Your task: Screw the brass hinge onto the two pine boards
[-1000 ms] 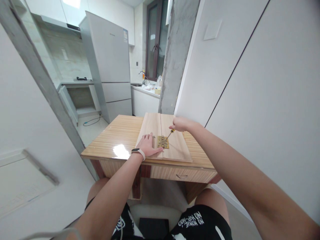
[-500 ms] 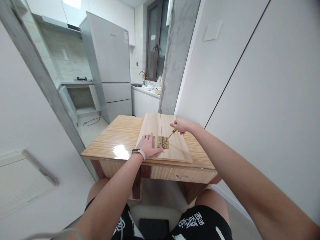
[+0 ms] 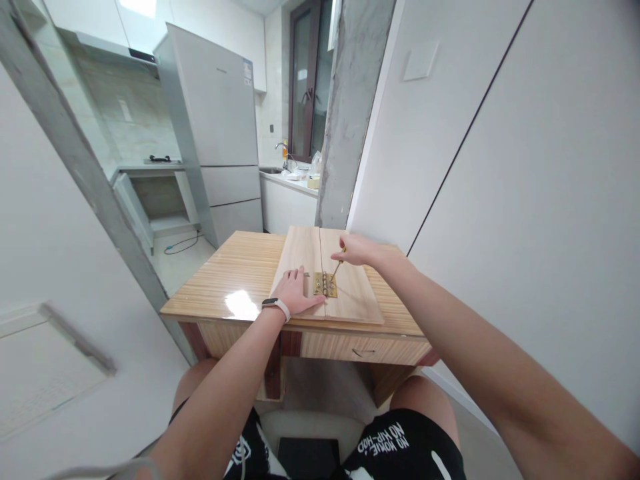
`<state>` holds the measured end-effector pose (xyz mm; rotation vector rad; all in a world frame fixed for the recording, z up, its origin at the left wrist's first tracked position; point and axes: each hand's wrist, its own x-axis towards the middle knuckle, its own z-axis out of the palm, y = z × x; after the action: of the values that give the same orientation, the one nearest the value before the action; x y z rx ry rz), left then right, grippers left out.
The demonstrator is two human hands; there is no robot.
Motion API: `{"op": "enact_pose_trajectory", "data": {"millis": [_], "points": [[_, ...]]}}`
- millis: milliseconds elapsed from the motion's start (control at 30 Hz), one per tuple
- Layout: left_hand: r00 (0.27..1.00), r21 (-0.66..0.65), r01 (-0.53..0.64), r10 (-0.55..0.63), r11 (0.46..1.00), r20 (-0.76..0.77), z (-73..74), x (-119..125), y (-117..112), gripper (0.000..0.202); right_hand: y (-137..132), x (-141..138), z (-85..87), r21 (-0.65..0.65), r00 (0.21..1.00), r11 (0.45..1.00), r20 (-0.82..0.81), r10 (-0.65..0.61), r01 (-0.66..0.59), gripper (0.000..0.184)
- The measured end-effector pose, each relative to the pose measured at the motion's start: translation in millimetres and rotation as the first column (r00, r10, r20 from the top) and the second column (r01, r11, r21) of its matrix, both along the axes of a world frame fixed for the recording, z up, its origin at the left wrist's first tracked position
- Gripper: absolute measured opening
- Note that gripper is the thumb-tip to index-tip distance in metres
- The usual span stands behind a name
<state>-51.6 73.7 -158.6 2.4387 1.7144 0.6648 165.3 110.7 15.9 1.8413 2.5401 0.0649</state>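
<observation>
Two pale wooden boards lie side by side on the desk, the left board [image 3: 303, 247] and the right board [image 3: 357, 297]. A brass hinge [image 3: 325, 285] spans the seam between them. My left hand [image 3: 296, 292] rests flat with fingers spread on the left board, its thumb by the hinge's lower left edge. My right hand [image 3: 357, 250] is closed around the handle of a screwdriver [image 3: 338, 267]. The screwdriver slants down to the left, its tip at the hinge's right leaf; whether it sits in a screw is too small to tell.
The boards lie on a glossy wooden desk [image 3: 215, 283] with a drawer handle [image 3: 363, 352] at its front. A white wall [image 3: 500, 200] stands close on the right. Behind are a concrete pillar edge [image 3: 345, 133], a fridge [image 3: 220, 107] and a sink counter [image 3: 287, 200].
My right hand has shifted slightly left, and the screwdriver stands steeper, its handle more hidden by the fingers. My left hand stays on the board. The view has turned a little.
</observation>
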Motion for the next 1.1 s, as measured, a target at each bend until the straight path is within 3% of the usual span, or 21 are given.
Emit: {"op": "enact_pose_trajectory", "data": {"millis": [100,233,300,433,500,633,733,800,867,1000,1100], "points": [[1.000,0.006,0.007,-0.007,1.000,0.002,0.5,-0.3,-0.3,0.127,0.7,-4.7,3.1,-0.042,0.991,0.992,0.077,-0.114,0.117,0.064],[1.000,0.012,0.006,-0.006,1.000,-0.003,1.6,-0.1,-0.6,0.126,6.6,-2.6,7.2,-0.048,0.975,0.989,0.178,-0.130,0.141,0.059],[1.000,0.011,0.006,-0.006,1.000,-0.005,1.5,-0.2,-0.5,0.126,8.9,1.0,7.6,-0.052,0.975,0.993,0.202,-0.092,0.105,0.052],[1.000,0.004,0.006,-0.006,1.000,-0.005,0.1,-0.8,0.0,0.128,7.2,8.9,6.7,-0.060,0.985,0.995,0.148,0.093,-0.085,0.022],[1.000,0.004,0.003,-0.003,1.000,-0.005,-0.4,-0.8,0.1,0.127,3.0,10.7,6.5,-0.054,0.985,0.988,0.088,0.147,-0.143,0.020],[1.000,0.005,0.003,-0.003,1.000,-0.004,0.2,-0.6,-0.3,0.128,-4.8,7.1,7.7,-0.028,0.996,0.996,0.021,0.082,-0.081,0.041],[1.000,0.000,0.008,-0.008,1.000,-0.007,1.1,-0.5,-0.7,0.129,-4.5,1.4,9.3,-0.044,0.993,0.998,0.109,-0.034,0.039,0.064],[1.000,-0.007,0.005,-0.005,1.000,-0.010,1.4,-0.5,-0.9,0.129,-1.7,-0.9,9.9,-0.056,0.982,0.995,0.175,-0.072,0.083,0.067],[1.000,-0.009,0.003,-0.003,1.000,-0.012,1.4,-0.7,-0.9,0.128,1.6,-0.7,9.7,-0.060,0.981,0.996,0.188,-0.049,0.062,0.056],[1.000,0.005,0.008,-0.008,1.000,-0.011,1.0,-0.9,-0.9,0.128,5.8,6.6,7.7,-0.063,0.990,0.993,0.100,0.101,-0.095,0.020],[1.000,0.013,0.004,-0.004,1.000,-0.011,0.5,-1.0,-0.5,0.127,5.1,11.9,6.3,-0.092,0.987,0.984,0.032,0.157,-0.153,0.014]]}}
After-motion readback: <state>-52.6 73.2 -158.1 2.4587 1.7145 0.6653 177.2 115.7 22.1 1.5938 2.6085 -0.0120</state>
